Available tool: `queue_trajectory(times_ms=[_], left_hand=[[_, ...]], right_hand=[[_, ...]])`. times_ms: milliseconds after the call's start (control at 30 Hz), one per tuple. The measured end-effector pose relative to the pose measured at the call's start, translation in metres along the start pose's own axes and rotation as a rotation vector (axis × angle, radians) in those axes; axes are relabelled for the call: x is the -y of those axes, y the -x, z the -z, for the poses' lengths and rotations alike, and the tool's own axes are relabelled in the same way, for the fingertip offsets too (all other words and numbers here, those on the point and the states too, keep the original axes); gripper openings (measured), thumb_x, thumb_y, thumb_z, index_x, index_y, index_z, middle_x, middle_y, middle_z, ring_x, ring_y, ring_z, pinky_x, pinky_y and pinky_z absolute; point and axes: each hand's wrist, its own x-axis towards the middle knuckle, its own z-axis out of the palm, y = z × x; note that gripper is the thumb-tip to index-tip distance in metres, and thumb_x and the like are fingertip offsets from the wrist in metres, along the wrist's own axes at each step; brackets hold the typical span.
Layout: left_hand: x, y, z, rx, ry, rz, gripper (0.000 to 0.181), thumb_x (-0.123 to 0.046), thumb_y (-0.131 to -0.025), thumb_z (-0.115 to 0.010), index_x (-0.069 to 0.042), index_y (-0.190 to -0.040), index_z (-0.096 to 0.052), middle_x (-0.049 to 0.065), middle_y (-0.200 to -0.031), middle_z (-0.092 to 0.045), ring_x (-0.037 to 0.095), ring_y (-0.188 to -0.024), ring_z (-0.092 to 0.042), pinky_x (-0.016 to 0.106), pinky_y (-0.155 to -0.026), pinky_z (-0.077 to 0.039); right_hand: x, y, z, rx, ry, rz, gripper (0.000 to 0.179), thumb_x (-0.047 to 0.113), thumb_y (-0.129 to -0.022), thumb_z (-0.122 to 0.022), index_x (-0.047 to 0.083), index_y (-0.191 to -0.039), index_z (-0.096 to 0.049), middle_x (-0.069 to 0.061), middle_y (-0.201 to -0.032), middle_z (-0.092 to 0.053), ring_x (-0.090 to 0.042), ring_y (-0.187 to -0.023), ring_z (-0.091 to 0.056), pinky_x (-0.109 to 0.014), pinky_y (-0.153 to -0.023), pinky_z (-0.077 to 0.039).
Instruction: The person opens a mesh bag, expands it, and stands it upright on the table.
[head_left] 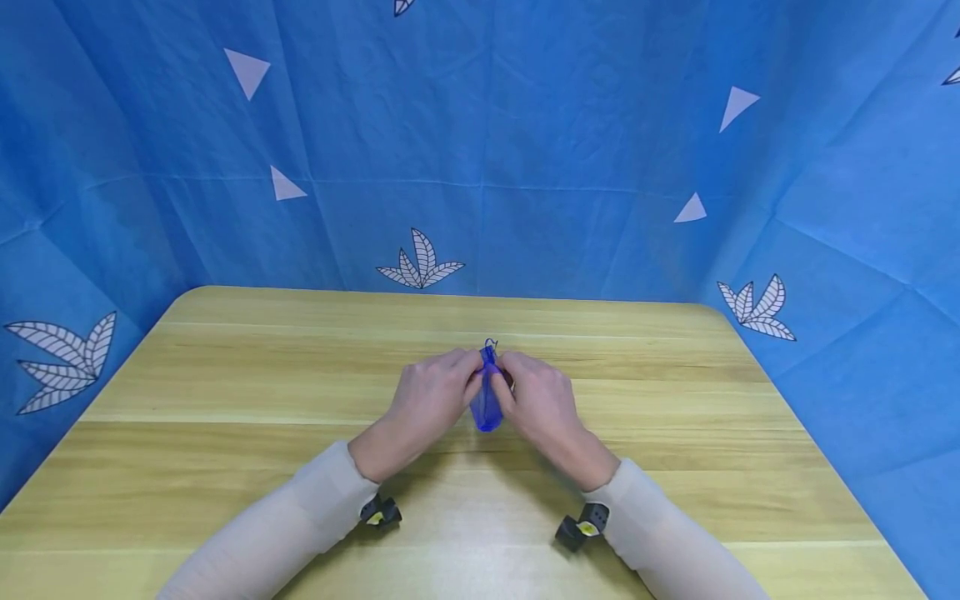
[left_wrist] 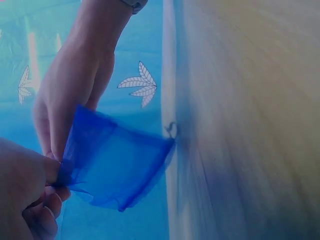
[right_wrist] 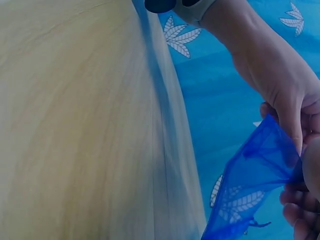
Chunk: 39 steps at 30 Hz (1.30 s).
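A small sheer blue mesh pouch (head_left: pixel 486 408) is between the two hands near the middle of the table. My left hand (head_left: pixel 437 387) pinches its gathered part from the left. My right hand (head_left: pixel 542 396) pinches the same part from the right, with the thumbs close together. A thin dark cord (head_left: pixel 491 342) sticks out beyond the fingers. In the left wrist view the pouch (left_wrist: pixel 117 160) spreads out from the fingertips, and a small cord loop shows at one corner. The right wrist view shows the see-through fabric (right_wrist: pixel 260 155) held above the table. Some fingertips are hidden.
The pale wooden table (head_left: pixel 247 375) has rounded far corners. A blue cloth backdrop (head_left: pixel 562 150) with white leaf and triangle prints surrounds its back and sides. Black wrist cameras (head_left: pixel 576 531) sit at both sleeve cuffs, low over the tabletop.
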Motion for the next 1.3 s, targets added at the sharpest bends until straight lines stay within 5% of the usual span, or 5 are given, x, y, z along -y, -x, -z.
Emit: queue_trajectory(times_ms=[267,600,833,1067,1300], left_hand=[[0.0011,-0.0017,0.0004,0.052,0.020,0.059,0.018,-0.014,-0.092,-0.064,-0.012,-0.078,-0.055,-0.007,-0.060,-0.041,0.005,-0.044,-0.035,0.020,-0.037,-0.025],[0.0044,-0.0035,-0.0003,0.077,0.063,0.120,0.013,-0.019,-0.095,-0.066,-0.008,-0.090,-0.060,-0.005,-0.061,-0.053,0.005,-0.042,-0.039,0.020,-0.037,-0.027],[0.0040,-0.0049,-0.0002,0.169,0.122,0.156,0.017,-0.021,-0.096,-0.064,-0.010,-0.084,-0.060,-0.008,-0.057,-0.049,0.005,-0.043,-0.039,0.019,-0.039,-0.027],[0.0036,-0.0046,0.0011,0.139,0.116,0.183,0.019,-0.021,-0.096,-0.064,-0.011,-0.081,-0.057,-0.009,-0.056,-0.044,0.006,-0.043,-0.038,0.021,-0.039,-0.027],[0.0038,-0.0039,0.0020,0.148,0.102,0.189,0.021,-0.023,-0.095,-0.065,-0.011,-0.080,-0.056,-0.009,-0.055,-0.043,0.006,-0.041,-0.037,0.021,-0.039,-0.025]], right_hand=[[-0.0019,-0.0026,0.0035,0.004,-0.015,-0.043,0.022,0.016,-0.091,-0.067,0.016,-0.073,-0.054,0.007,-0.062,-0.049,-0.009,-0.051,-0.044,-0.028,-0.045,-0.037],[-0.0041,-0.0051,0.0040,0.096,-0.071,-0.092,0.010,0.017,-0.095,-0.064,0.013,-0.085,-0.063,0.005,-0.070,-0.060,-0.007,-0.051,-0.045,-0.025,-0.046,-0.037],[-0.0052,-0.0067,0.0073,0.104,-0.107,-0.134,0.010,0.019,-0.095,-0.065,0.012,-0.087,-0.064,0.006,-0.068,-0.060,-0.008,-0.052,-0.045,-0.027,-0.047,-0.037],[-0.0045,-0.0061,0.0085,0.159,-0.091,-0.103,0.027,0.021,-0.095,-0.063,0.016,-0.071,-0.050,0.008,-0.058,-0.045,-0.008,-0.047,-0.038,-0.025,-0.044,-0.030],[-0.0052,-0.0058,0.0100,0.157,-0.118,-0.132,0.026,0.020,-0.096,-0.062,0.016,-0.073,-0.051,0.008,-0.058,-0.045,-0.008,-0.047,-0.039,-0.026,-0.044,-0.032]])
